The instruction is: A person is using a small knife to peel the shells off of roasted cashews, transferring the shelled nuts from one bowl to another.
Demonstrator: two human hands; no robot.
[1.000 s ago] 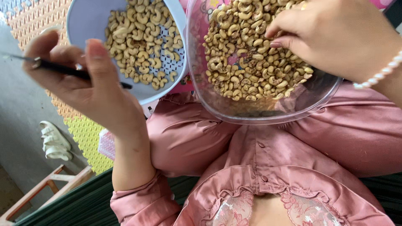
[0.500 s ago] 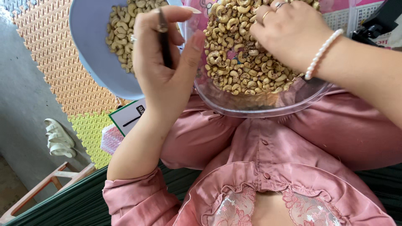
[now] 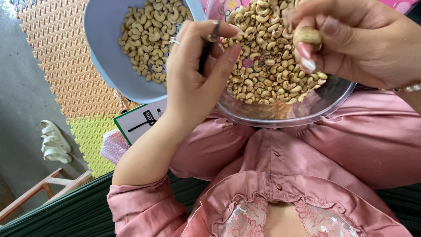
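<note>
Pink satin blouse fills the bottom of the view, so this is all lap work, with an orange and green foam floor mat off to the left. Resting on the lap is a clear round plastic bowl, heaped with speckled, skin-on cashews. Touching its left side is a pale blue plastic bowl, tilted, with a thinner layer of paler cashews inside.

The left hand hovers over the spot where the two bowls meet, fingers curled around a thin dark metal pick. The right hand is above the far side of the clear bowl, pinching a single brownish cashew nut between thumb and fingertips.

My read: it's the one-nut-at-a-time stage, with a nut lifted out and the pick ready but not touching it. Working on that nut would call for bringing the pick tip and the nut together over the bowls, with a fine, steady pinch, since it's small and curved.

Room is tight. The bowls butt up against each other, the clear one sits right against the belly, and both hands are close over the heap. Open room is to the left over the mat, where a white and green card box and white sandals lie well clear.
</note>
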